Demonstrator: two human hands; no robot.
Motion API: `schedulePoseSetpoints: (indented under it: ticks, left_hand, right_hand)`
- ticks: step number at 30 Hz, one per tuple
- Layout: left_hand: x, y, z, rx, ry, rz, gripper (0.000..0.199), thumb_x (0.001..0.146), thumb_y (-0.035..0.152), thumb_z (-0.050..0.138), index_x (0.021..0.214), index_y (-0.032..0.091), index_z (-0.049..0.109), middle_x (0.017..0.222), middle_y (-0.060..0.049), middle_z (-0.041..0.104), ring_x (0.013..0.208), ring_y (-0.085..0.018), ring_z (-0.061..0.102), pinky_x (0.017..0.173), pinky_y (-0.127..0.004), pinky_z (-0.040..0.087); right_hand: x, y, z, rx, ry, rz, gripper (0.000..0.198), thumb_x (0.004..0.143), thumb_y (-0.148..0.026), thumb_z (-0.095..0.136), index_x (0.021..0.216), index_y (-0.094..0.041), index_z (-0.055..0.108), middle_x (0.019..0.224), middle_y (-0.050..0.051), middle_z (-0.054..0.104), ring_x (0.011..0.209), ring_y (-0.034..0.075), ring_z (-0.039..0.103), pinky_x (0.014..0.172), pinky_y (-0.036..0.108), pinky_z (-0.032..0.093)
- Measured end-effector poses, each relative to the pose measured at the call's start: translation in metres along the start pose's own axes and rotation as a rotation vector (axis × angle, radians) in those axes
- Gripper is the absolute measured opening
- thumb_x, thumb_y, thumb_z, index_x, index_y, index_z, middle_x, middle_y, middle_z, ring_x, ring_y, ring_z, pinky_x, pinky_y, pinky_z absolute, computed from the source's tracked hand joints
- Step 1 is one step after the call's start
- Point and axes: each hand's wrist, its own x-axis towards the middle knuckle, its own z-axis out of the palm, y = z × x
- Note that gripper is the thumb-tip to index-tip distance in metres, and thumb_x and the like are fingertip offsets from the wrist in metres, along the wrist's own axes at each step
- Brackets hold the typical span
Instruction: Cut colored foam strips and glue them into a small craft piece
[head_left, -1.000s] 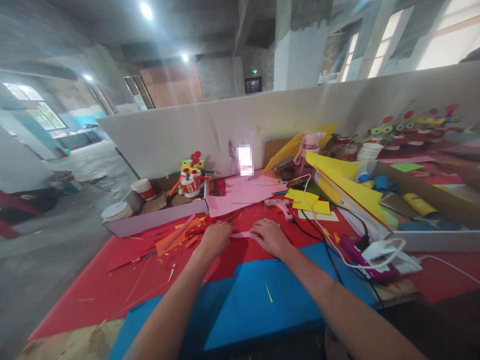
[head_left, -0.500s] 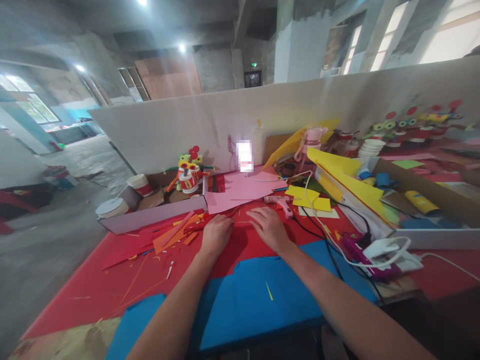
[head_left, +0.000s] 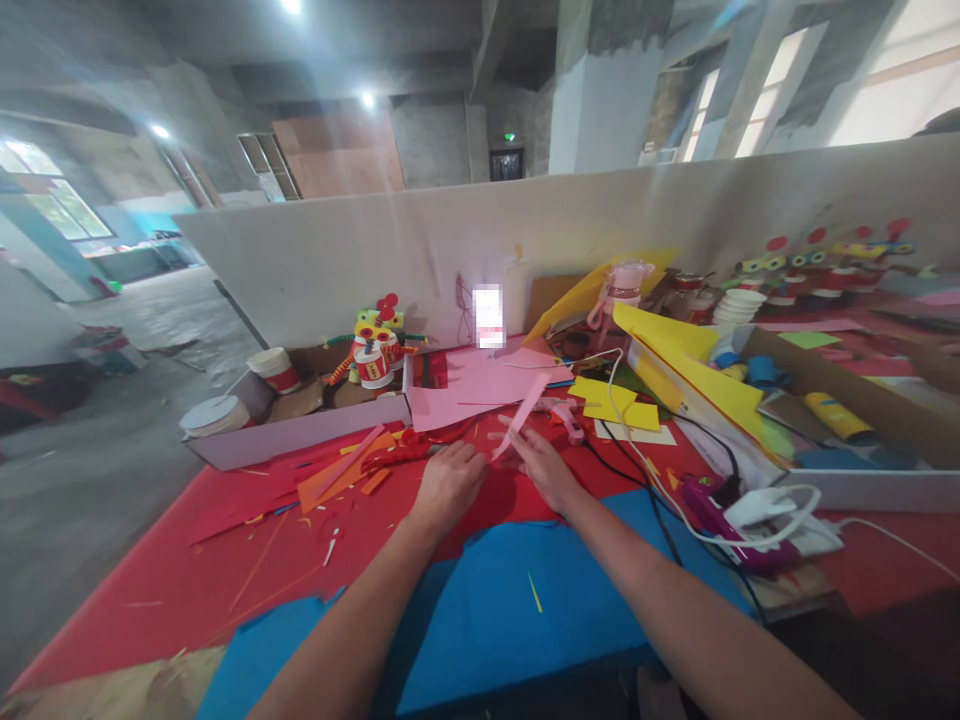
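pink paper strip (head_left: 523,413), long, tilted up, pinched by right hand (head_left: 546,468); left hand (head_left: 450,482) fingers loosely curled.

Bright ceiling lamps flare; window glare; edges warped, blurred.

No legible text, labels or nos. anywhere.

My arms are bare from the elbows down, no sleeves showing. My left hand (head_left: 448,483) and right hand (head_left: 546,468) wear no gloves, rings or watch.
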Motion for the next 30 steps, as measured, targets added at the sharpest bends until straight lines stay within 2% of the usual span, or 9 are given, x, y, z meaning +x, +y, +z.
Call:
schedulePoseSetpoints:
  ticks: [4,9,12,15,17,20,24,27,30]
  left_hand:
    - [-0.001,0.004,-0.007,-0.274,-0.018,0.066,0.035,0.092,0.043,0.048,0.077,0.017,0.067,0.076,-0.007,0.064,0.074,-0.018,0.057,0.069,-0.029,0.041]
    - [0.0,-0.015,-0.007,-0.909,0.063,-0.292,0.054,0.091,0.058,0.038,0.079,0.013,0.066,0.064,-0.003,0.062,0.058,-0.014,0.055,0.058,-0.025,0.042]
    - [0.002,-0.025,-0.003,-1.197,0.108,-0.435,0.052,0.084,0.062,0.049,0.091,0.013,0.065,0.064,-0.001,0.062,0.052,-0.011,0.053,0.055,-0.024,0.043]
    - [0.002,-0.027,0.0,-1.379,0.136,-0.463,0.047,0.079,0.058,0.059,0.097,0.015,0.06,0.062,0.002,0.059,0.047,-0.009,0.049,0.049,-0.022,0.041]
    - [0.002,-0.027,0.0,-1.414,0.169,-0.48,0.039,0.075,0.052,0.067,0.087,0.016,0.057,0.055,0.005,0.055,0.043,-0.007,0.045,0.045,-0.02,0.037]
    - [0.001,-0.026,0.001,-1.377,0.193,-0.51,0.036,0.069,0.044,0.075,0.068,0.016,0.051,0.05,0.006,0.052,0.041,-0.006,0.042,0.043,-0.018,0.034]
    - [0.0,-0.021,0.003,-1.34,0.042,-0.449,0.038,0.069,0.046,0.074,0.064,0.016,0.051,0.051,0.004,0.054,0.04,-0.006,0.043,0.042,-0.019,0.032]
    - [0.0,-0.018,0.004,-1.3,-0.002,-0.436,0.039,0.071,0.048,0.072,0.063,0.015,0.053,0.05,0.005,0.052,0.039,-0.005,0.039,0.04,-0.018,0.027]
    - [0.0,-0.02,0.004,-1.311,0.029,-0.468,0.037,0.072,0.049,0.071,0.068,0.016,0.054,0.051,0.005,0.053,0.039,-0.005,0.039,0.04,-0.018,0.027]
  right_hand:
    - [0.004,-0.002,-0.006,0.077,0.067,-0.045,0.037,0.078,-0.051,0.065,0.096,-0.018,0.065,0.083,0.004,0.07,0.08,0.019,0.067,0.079,0.036,0.054]
    - [0.005,-0.014,-0.013,0.226,0.102,0.002,0.028,0.078,-0.042,0.068,0.092,-0.019,0.064,0.066,-0.001,0.063,0.059,0.012,0.06,0.061,0.027,0.054]
    - [-0.002,-0.019,-0.011,0.145,-0.073,0.153,0.024,0.081,-0.038,0.066,0.094,-0.017,0.064,0.061,-0.004,0.057,0.045,0.007,0.05,0.044,0.019,0.045]
    - [-0.013,-0.015,-0.007,0.006,-0.289,0.314,0.025,0.084,-0.037,0.063,0.095,-0.015,0.064,0.058,-0.004,0.055,0.04,0.006,0.045,0.038,0.017,0.041]
    - [-0.018,-0.012,-0.004,-0.043,-0.372,0.372,0.024,0.085,-0.036,0.062,0.095,-0.015,0.063,0.059,-0.004,0.055,0.04,0.006,0.047,0.038,0.018,0.044]
    - [-0.019,-0.01,0.0,-0.045,-0.456,0.419,0.024,0.086,-0.035,0.063,0.097,-0.014,0.061,0.068,0.0,0.062,0.051,0.01,0.06,0.051,0.025,0.055]
    - [-0.011,-0.01,0.009,0.006,-0.451,0.479,0.025,0.087,-0.036,0.061,0.095,-0.013,0.055,0.079,0.008,0.068,0.068,0.017,0.069,0.063,0.034,0.06]
    - [-0.006,-0.006,0.016,-0.031,-0.366,0.461,0.024,0.092,-0.038,0.055,0.088,-0.014,0.054,0.067,0.004,0.065,0.053,0.012,0.063,0.05,0.024,0.054]
    - [-0.007,-0.001,0.019,-0.105,-0.352,0.409,0.03,0.092,-0.045,0.052,0.087,-0.016,0.052,0.059,-0.001,0.062,0.035,0.006,0.045,0.033,0.015,0.035]
